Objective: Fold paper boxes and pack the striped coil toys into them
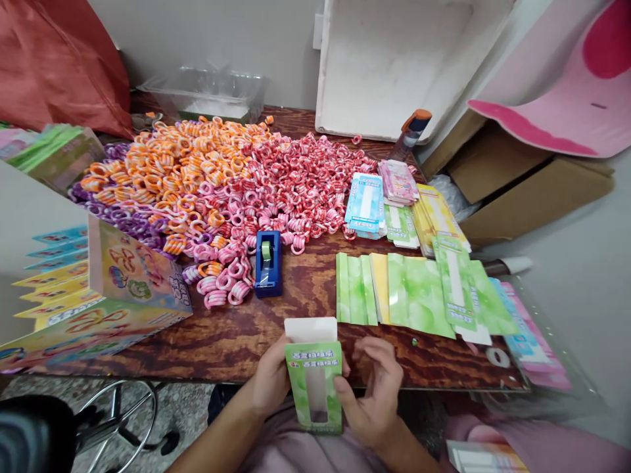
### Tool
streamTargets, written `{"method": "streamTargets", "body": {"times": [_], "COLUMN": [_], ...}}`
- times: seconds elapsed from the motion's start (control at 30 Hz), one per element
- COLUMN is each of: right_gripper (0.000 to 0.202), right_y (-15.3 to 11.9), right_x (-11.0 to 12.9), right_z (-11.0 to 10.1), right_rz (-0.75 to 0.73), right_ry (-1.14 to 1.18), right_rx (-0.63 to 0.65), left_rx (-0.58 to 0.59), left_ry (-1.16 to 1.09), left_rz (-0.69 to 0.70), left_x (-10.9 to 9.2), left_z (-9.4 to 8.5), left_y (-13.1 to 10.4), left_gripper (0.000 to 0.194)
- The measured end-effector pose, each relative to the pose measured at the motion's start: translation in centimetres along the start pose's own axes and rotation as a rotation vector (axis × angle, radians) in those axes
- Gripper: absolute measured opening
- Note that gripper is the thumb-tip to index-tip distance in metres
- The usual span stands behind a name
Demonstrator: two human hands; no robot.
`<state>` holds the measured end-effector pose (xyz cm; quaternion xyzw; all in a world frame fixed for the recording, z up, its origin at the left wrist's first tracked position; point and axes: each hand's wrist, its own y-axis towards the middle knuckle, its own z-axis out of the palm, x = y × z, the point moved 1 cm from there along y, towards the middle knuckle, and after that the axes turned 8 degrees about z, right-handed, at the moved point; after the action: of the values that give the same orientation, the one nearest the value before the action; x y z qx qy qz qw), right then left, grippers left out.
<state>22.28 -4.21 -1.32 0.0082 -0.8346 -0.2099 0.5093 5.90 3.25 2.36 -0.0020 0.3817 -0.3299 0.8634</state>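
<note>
The dark wood-grained table (310, 289) bears heaped striped rings (241, 180); at its near edge the left hand (272, 380) has its fingers closed around a green windowed box (300, 389), while the right hand (375, 402) has its fingers loosely half-curled, thumb against the box

Just below the grip, a dusty-mauve, softly creased cloth garment (296, 450) shows between slim, bare forearms (231, 420). Left of the grip, the bare left hand (272, 378) has a narrow wrist; right of it, the bare right hand (373, 397) has slender fingers
</note>
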Motion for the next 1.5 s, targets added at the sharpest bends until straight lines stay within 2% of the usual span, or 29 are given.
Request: {"method": "streamTargets", "body": {"times": [0.03,0.1,0.2,0.3,0.37,0.43,0.5,0.6,0.7,0.8,0.9,0.97,1.07,1.17,1.33,1.5], "right_gripper": [0.056,0.054,0.029,0.012,0.012,0.02,0.027,0.023,0.03,0.041,0.036,0.041,0.041,0.039,0.04,0.042], "right_y": [-0.1,0.2,1.7,2.9,3.1,2.7,2.0,1.5,2.2,4.3,7.2,8.9,10.7,11.6,12.1,12.2], "right_x": [0.1,0.7,1.9,2.6,2.5,2.0,1.6,1.8,2.3,2.8,3.3,3.6,4.0,4.3,4.1,4.1], "right_z": [-0.2,-0.8,-1.6,-1.8,-1.5,-0.8,-0.2,0.3,-0.3,-1.5,-3.0,-3.8,-4.3,-4.3,-4.0,-4.2], "right_rz": [-0.017,-0.05,0.018,0.079,0.106,0.16,0.176,0.151,0.274,0.447,0.48,0.492,0.553,0.648,0.773,0.772], "right_ry": [0.009,0.022,0.044,0.121,0.16,0.201,0.255,0.336,0.508,0.559,0.422,0.357,0.303,0.34,0.4,0.412], "right_rx": [-0.01,0.073,0.282,0.368,0.344,0.25,0.155,0.116,0.132,0.284,0.543,0.689,0.824,0.92,0.993,1.077], "left_rx": [0.009,-0.002,-0.035,-0.067,-0.105,-0.126,-0.075,0.059,0.065,0.049,0.019,0.001,-0.005,0.005,0.001,-0.026], "left_ry": [0.007,0.009,0.035,0.086,0.116,0.177,0.221,0.153,0.102,0.112,0.122,0.144,0.196,0.238,0.313,0.359], "left_rz": [-0.005,0.009,0.057,0.109,0.158,0.261,0.33,0.225,0.102,0.049,0.046,0.055,0.091,0.12,0.147,0.156], "left_x": [0.3,1.0,1.7,2.2,2.1,1.6,0.7,-0.8,-2.0,-2.4,-2.2,-1.9,-1.4,-1.2,-1.1,-1.2], "left_z": [0.2,0.4,0.3,-0.1,-0.5,-0.9,-1.3,-1.3,-0.8,0.1,0.8,1.0,1.0,1.1,1.6,1.9], "left_y": [0.0,0.0,-0.2,-0.5,-0.5,-0.3,0.0,0.4,0.3,0.1,-0.1,-0.2,-0.3,-0.6,-1.3,-1.6], "left_gripper": [0.042,0.036,0.027,0.022,0.02,0.023,0.018,0.006,0.006,0.01,0.013,0.016,0.024,0.027,0.025,0.024]}}
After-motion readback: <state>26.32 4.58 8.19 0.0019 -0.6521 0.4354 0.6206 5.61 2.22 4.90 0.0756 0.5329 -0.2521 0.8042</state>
